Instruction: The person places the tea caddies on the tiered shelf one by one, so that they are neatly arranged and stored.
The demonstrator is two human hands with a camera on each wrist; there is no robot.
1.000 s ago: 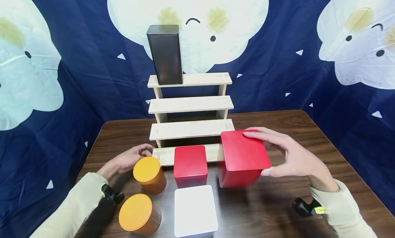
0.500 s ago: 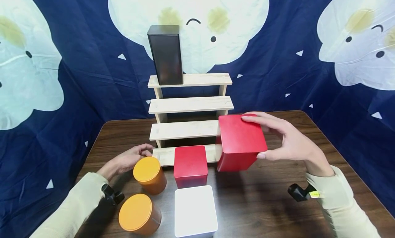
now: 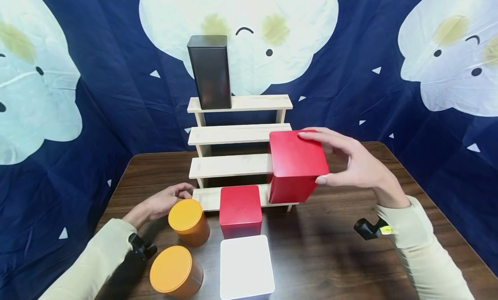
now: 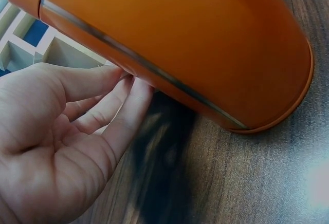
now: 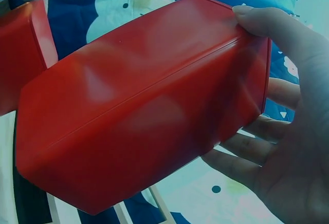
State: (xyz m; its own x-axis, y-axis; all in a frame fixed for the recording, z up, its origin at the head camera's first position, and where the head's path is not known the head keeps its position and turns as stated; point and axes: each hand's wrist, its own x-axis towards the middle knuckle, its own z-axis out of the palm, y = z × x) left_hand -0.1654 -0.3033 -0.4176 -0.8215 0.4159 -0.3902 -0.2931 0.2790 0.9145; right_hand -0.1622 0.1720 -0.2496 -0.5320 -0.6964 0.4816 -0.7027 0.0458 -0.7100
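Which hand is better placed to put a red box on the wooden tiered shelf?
Probably the right hand: it grips a red box in front of the wooden tiered shelf. The left hand is by the lowest step's left end, beside an orange canister.

Rack [image 3: 229,164] mid-frame, upper box [image 3: 211,77] on top step [image 3: 258,102], left end; two cans [image 3: 190,224] [image 3: 177,272] lower left; two lower boxes [image 3: 240,209] [image 3: 247,267] bottom centre, one before other; held box [image 3: 297,166] right of centre, before rack
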